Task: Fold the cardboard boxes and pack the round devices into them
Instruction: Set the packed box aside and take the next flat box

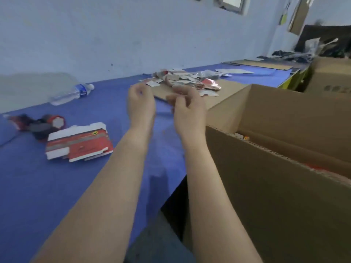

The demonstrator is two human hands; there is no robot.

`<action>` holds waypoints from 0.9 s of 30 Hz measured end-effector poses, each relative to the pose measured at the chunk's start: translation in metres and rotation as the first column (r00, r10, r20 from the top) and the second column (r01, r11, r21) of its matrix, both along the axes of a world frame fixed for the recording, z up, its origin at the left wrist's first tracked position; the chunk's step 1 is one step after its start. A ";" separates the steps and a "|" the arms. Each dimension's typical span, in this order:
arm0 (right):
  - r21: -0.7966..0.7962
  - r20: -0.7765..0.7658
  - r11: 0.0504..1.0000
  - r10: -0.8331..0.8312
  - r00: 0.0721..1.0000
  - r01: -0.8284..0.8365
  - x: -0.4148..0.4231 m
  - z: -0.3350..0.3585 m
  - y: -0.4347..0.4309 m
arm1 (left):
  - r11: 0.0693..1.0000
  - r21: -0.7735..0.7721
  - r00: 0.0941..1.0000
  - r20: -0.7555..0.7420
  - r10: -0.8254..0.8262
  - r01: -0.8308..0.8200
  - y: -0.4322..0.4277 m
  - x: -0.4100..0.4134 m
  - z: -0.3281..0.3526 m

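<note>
Both of my hands are raised over the blue table (47, 186), close together. My left hand (140, 105) and my right hand (187, 111) have loosely curled fingers, and I see nothing held in either; the image is blurred. A small stack of flat red-and-white cardboard boxes (78, 143) lies on the table to the left of my left forearm. Beyond it sit several dark red round devices (38, 124), one showing a white hexagonal face. A loose pile of more flat boxes (182, 80) lies just beyond my hands on a brown cardboard sheet (224, 95).
A large open brown carton (284, 158) stands at the right, against the table's edge. A plastic water bottle (74, 93) lies at the back left near the wall. Another carton (332, 76) and dark clutter sit at the far right.
</note>
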State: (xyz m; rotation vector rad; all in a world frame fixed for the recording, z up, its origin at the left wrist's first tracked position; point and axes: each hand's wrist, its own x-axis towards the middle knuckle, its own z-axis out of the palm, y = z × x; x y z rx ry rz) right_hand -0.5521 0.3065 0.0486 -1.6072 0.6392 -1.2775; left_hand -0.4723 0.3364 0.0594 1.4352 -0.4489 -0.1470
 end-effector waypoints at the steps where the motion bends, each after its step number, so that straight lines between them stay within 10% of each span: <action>1: 0.046 -0.091 0.995 0.098 0.991 -0.094 0.022 -0.012 0.011 | 0.992 0.068 0.993 -0.041 0.110 -0.107 0.018 0.031 -0.010; 8: 0.171 -0.600 0.933 0.353 0.718 -0.316 0.140 -0.077 0.073 | 0.860 0.442 0.933 -0.120 0.340 -0.256 0.129 0.140 -0.083; 27: -0.185 -0.824 0.952 -0.015 0.567 -0.243 0.204 -0.077 0.106 | 0.702 0.685 0.946 -0.062 0.319 -0.192 0.138 0.170 -0.093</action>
